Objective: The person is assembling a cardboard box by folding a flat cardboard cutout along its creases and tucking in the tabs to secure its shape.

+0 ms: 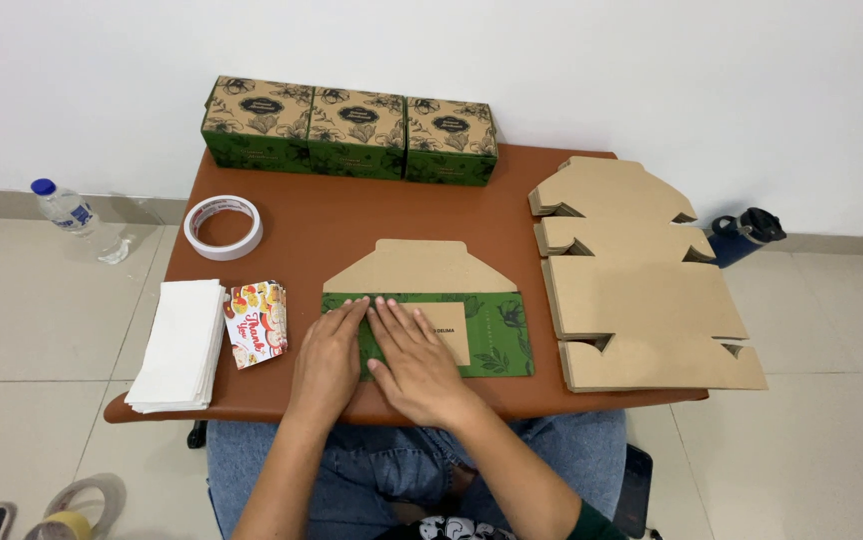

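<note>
From the head camera, both hands lie flat and open, palms down, gripping nothing: the left hand [330,352] and right hand [415,358] press side by side on the left half of a flattened green box [472,330] at the front middle of the brown table [332,225], seemingly to hold its fold down. Its brown flap [419,268] points away (unfolded). Three made-up green boxes [350,130] stand closed along the wall, contents hidden. A stack of flat cardboard [642,290] lies right; white napkins [182,345], printed cards [257,322] and a tape roll [223,226] left.
</note>
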